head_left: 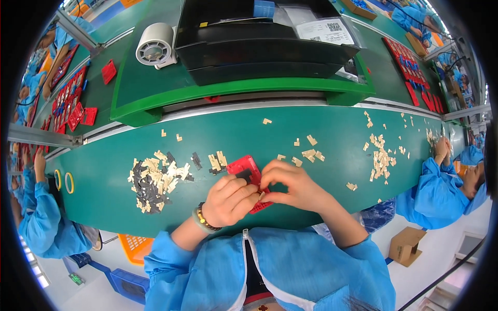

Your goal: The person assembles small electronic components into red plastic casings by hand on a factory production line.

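Observation:
My left hand (228,201) is closed, its fingers curled and its thumb side turned toward the right hand. Facing it, my right hand (296,187) bends thumb and forefinger into a ring, the tips meeting the left fingertips. A small beige plastic piece (262,195) shows at the fingertips where both hands meet. Beneath them lies a red plastic tray (243,164) with a dark inset, mostly covered by the hands. Just beyond the left hand, several beige and black pieces (218,161) lie side by side. A beaded bracelet (201,217) circles my left wrist.
Left on the green table (207,127) is a mixed pile of beige and black pieces (155,179). More beige pieces (380,158) lie scattered right. A green-edged raised shelf (244,88) carries a black bin (264,54) and small fan (157,45). Co-workers sit on both sides.

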